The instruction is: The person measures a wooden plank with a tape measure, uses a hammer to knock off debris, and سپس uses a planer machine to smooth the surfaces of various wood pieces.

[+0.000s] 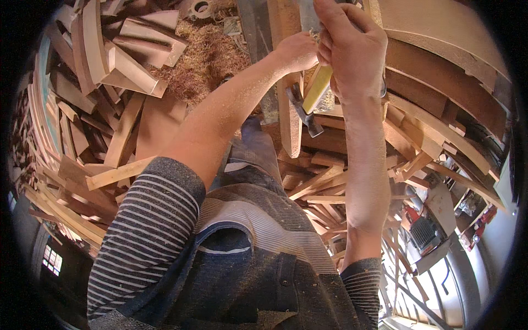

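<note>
My left hand (pixel 298 50) is at the top centre, fingers curled, close beside my right hand. Whatever its fingers may be closed on is hidden. My right hand (pixel 355 49) is bent into a fist, its thumb toward the top edge; the inside of its grip cannot be seen. Just below both hands is a claw hammer (pixel 306 113) with a dark metal head and a yellow handle (pixel 318 90). The handle's upper end passes out of sight behind my right hand, so I cannot tell whether it is held. Alongside runs a long wooden beam (pixel 292 119).
Stacked wood offcuts (pixel 136 41) fill the left side. Wood shavings (pixel 206 57) cover the floor beside a grey metal surface (pixel 262 49). Large curved-looking boards (pixel 445 78) lie at right, above more scrap wood (pixel 321 185). A dark ribbed motor (pixel 425 233) stands at lower right.
</note>
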Available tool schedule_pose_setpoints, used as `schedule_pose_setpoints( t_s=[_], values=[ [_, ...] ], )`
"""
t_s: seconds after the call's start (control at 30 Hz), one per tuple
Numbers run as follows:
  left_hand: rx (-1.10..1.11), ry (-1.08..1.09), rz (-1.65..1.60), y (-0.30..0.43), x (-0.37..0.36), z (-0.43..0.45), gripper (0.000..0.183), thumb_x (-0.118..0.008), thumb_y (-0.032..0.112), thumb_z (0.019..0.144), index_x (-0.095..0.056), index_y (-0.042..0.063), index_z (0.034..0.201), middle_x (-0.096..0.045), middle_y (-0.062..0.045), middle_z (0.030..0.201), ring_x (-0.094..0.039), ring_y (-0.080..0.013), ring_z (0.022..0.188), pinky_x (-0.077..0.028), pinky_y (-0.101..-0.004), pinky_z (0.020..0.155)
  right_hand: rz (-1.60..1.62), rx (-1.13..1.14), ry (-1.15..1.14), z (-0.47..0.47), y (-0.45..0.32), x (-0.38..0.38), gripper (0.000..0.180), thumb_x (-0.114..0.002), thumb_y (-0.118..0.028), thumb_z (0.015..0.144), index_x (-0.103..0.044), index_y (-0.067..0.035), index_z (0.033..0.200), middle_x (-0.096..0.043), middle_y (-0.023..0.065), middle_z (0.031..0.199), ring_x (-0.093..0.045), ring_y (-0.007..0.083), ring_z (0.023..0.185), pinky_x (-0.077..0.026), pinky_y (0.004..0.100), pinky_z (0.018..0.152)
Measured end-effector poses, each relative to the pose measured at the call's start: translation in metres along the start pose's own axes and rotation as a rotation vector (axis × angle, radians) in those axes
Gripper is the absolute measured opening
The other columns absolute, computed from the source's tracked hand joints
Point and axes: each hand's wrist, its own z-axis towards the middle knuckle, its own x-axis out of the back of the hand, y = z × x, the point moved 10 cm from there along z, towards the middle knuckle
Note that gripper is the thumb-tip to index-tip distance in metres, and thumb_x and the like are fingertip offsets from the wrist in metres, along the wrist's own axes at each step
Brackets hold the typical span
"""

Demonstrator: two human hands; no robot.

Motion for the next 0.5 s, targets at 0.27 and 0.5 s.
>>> schedule_pose_setpoints(
  t_s=[0.27,0.5],
  values=[
    [0.321,-0.017,-0.196,-0.027,-0.013,-0.004,0.019,-0.064,0.026,0.092,-0.073,0.015,0.104,-0.074,-0.007,0.11,-0.067,-0.0268,0.11,-0.054,-0.0414,0.094,-0.165,0.282,-0.071,-0.008,-0.02,-0.032,0.023,-0.071,-0.016,0.097,-0.064,-0.002,0.079,-0.05,-0.005,0.059,-0.041,0.003,0.049,-0.029,0.0231,0.045],
    [-0.051,-0.294,0.367,0.035,0.006,0.006,0.017,-0.063,0.022,0.093,-0.076,0.013,0.087,-0.076,-0.006,0.088,-0.07,-0.0261,0.097,-0.053,-0.0424,0.089,-0.034,0.217,0.042,-0.115,-0.021,0.042,0.019,-0.075,-0.013,0.094,-0.068,-0.001,0.082,-0.06,-0.0016,0.069,-0.048,0.0045,0.064,-0.037,0.0229,0.057]
  ],
)
